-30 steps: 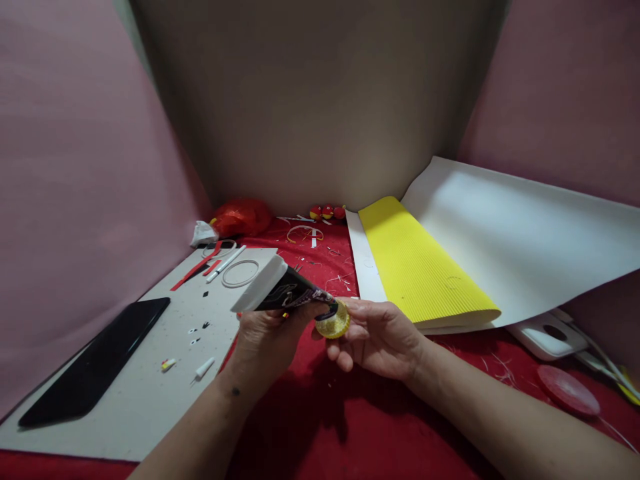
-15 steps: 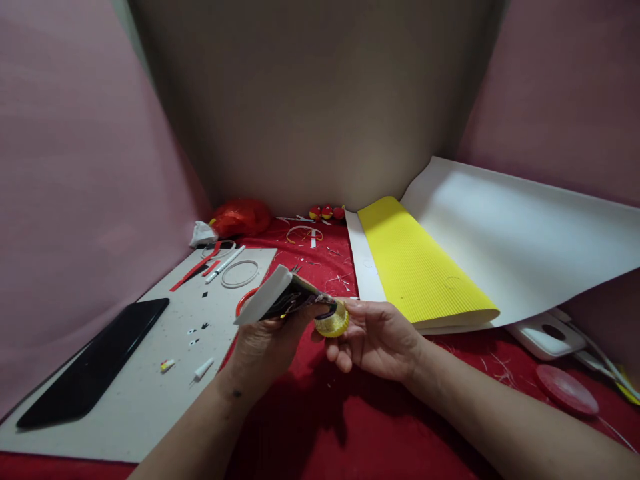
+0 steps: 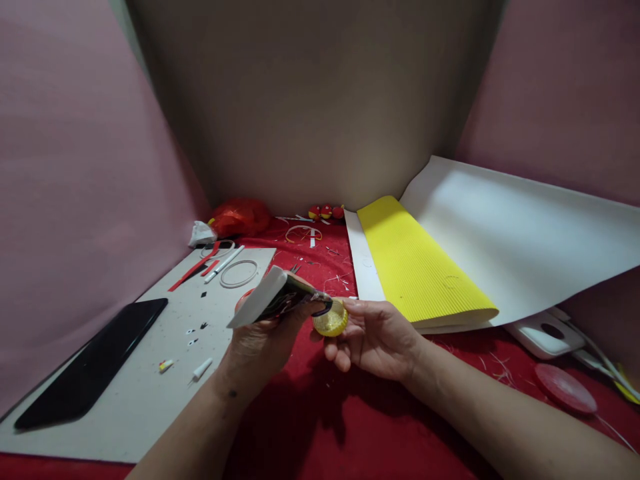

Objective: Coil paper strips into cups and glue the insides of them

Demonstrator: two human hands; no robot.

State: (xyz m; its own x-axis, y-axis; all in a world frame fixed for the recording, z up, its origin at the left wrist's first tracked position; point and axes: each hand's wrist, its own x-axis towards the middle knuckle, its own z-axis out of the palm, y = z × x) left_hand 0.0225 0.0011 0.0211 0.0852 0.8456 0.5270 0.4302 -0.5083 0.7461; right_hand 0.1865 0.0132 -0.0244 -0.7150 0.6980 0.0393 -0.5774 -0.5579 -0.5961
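Note:
My left hand (image 3: 265, 347) is closed around a dark printed packet (image 3: 290, 297) with a white end, tilted toward the right. Pinched in my right hand (image 3: 377, 337) is a small yellow ridged cup (image 3: 331, 321), its hollow side turned to the left. The packet's narrow dark end is at the cup's opening; whether they touch, I cannot tell. My left hand hides part of the packet. Behind the packet, a red loop and thin metal tips (image 3: 295, 269) show in part.
A grey board (image 3: 150, 373) on the left carries a black tablet-like slab (image 3: 95, 360), a small white tube (image 3: 203, 369) and a bangle-like ring (image 3: 239, 273). Yellow corrugated sheet (image 3: 420, 267) and white sheet (image 3: 520, 233) lie right. Small red-yellow balls (image 3: 326, 211) sit at the back.
The packet has tipped and shifted slightly left, and its dark end has drawn back a little from the cup. More of the cup's inside shows. My right hand is nearly still.

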